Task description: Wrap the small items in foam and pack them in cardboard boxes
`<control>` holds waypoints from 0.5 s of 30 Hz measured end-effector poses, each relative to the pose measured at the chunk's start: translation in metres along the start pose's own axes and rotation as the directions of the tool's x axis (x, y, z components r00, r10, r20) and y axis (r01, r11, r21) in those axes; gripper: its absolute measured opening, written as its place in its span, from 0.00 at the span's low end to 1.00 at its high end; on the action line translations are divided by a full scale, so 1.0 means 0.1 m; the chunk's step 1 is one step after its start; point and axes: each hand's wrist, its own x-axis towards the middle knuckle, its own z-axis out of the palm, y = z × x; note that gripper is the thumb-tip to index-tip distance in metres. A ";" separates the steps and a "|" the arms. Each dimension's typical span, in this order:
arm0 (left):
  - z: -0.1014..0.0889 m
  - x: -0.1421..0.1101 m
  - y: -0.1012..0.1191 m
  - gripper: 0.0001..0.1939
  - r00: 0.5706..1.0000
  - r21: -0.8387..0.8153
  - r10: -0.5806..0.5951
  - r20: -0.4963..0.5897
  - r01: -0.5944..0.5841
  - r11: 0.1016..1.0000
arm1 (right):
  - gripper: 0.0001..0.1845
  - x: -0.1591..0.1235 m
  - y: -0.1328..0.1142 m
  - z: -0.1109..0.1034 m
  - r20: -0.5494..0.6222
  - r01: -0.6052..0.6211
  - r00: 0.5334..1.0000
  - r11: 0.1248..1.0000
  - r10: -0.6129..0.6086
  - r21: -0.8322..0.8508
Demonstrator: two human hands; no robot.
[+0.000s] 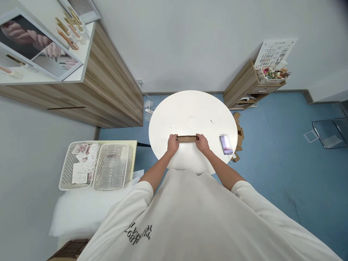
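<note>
Left hand (173,144): grips cardboard (187,139) at nine o'clock
Right hand (202,143): grips three-o'clock end
Risk: uneven squeezing could buckle it

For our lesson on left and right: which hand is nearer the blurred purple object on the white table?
The right hand: it holds the end of the brown piece nearer the purple object, without touching that object. The left hand holds the opposite end, farther away.
</note>
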 end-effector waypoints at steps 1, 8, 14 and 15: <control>0.00 0.00 0.00 0.18 1.000 -0.005 0.000 0.001 0.000 1.000 | 0.28 0.00 0.00 0.00 0.007 -0.007 1.000 1.000 0.007 -0.004; -0.03 0.00 0.02 0.19 1.000 0.032 0.013 0.023 -0.014 0.999 | 0.27 0.01 -0.02 -0.01 0.012 -0.009 1.000 0.999 0.010 -0.043; -0.03 -0.01 -0.01 0.21 0.997 0.056 0.063 0.034 -0.065 0.996 | 0.27 0.04 -0.03 0.00 0.017 -0.020 1.000 0.996 0.022 -0.087; -0.03 -0.01 -0.02 0.22 0.997 0.060 0.069 0.037 -0.072 0.996 | 0.27 0.05 -0.04 0.00 0.018 -0.021 1.000 0.996 0.022 -0.087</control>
